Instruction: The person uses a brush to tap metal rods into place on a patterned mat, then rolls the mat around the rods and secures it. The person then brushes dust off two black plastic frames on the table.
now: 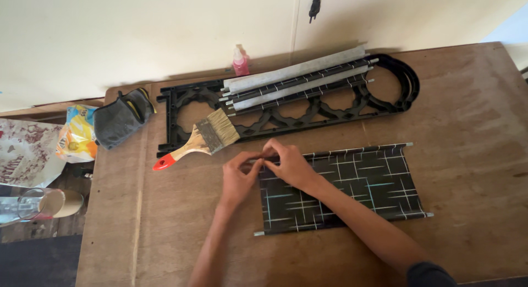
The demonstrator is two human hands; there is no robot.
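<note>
both hands, left hand (237,180) and right hand (290,165), pinch with nearly closed fingertips the upper left corner of a black patterned fabric panel (352,185) lying flat on the wooden table (467,116), a paintbrush (201,139) just beyond.

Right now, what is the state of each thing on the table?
Patterned fabric panel: spread flat, rods in both edges.
Left hand: pinching the panel's corner.
Right hand: pinching the same corner.
Paintbrush: lying on black frame.
Rolled panels: rolled, stacked.
Pink bottle: upright.
</note>
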